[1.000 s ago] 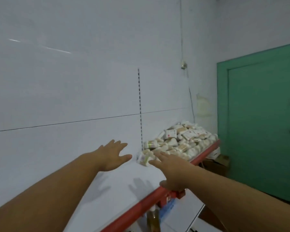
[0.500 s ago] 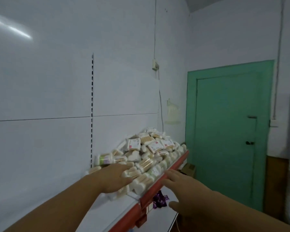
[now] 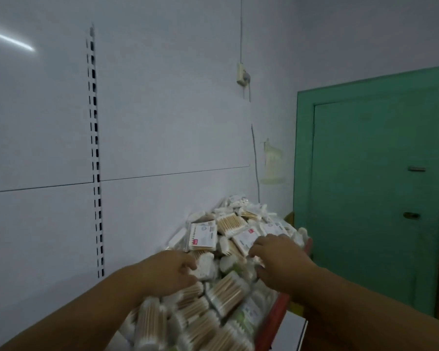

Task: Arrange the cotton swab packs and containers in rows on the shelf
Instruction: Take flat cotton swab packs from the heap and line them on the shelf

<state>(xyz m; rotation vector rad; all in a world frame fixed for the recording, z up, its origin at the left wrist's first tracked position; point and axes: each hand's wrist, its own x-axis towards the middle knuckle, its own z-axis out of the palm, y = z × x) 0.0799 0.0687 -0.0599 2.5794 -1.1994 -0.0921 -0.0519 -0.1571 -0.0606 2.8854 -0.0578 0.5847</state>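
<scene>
A loose heap of cotton swab packs and containers (image 3: 228, 295) covers the shelf, which shows only its red front edge (image 3: 276, 317). Flat packs with white and red labels (image 3: 203, 235) lie near the top of the heap; clear tubs of wooden-stick swabs (image 3: 147, 323) lie at the near end. My left hand (image 3: 170, 272) rests on the left side of the heap, fingers curled against a white pack. My right hand (image 3: 279, 262) lies palm down on the right side, fingers spread over the packs. Whether either hand grips a pack is hidden.
The white back panel with a slotted upright (image 3: 95, 153) rises behind the shelf. A green door (image 3: 375, 188) stands to the right. A lower white shelf (image 3: 292, 333) shows beneath the red edge. A wall socket with a cable (image 3: 242, 74) hangs above the heap.
I have moved closer to the heap. My right hand went from beside the shelf's front edge up onto the packs. My left hand stays on the heap's left side.
</scene>
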